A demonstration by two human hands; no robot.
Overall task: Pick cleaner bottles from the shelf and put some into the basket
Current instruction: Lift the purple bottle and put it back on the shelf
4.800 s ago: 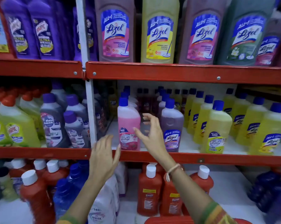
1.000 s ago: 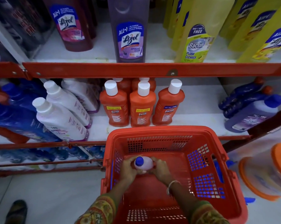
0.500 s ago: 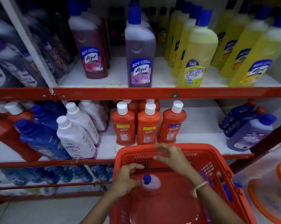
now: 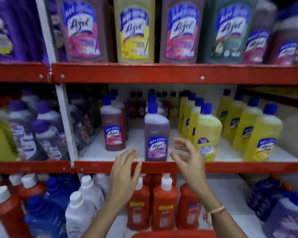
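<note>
Risen from the basket, both empty spread hands, left hand [image 4: 126,166] and right hand [image 4: 187,160], flank the purple bottle [image 4: 156,134].

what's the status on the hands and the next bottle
Both hands open, empty: left hand, right hand. Flanking purple Lizol bottle, not touching. Nothing blocking it.

Shop, red shelves [image 4: 162,73], stocked cleaner bottles [image 4: 156,133]

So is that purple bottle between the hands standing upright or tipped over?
Upright. The purple bottle stands on its base at the shelf's front edge, blue cap on top, label facing out.
</note>
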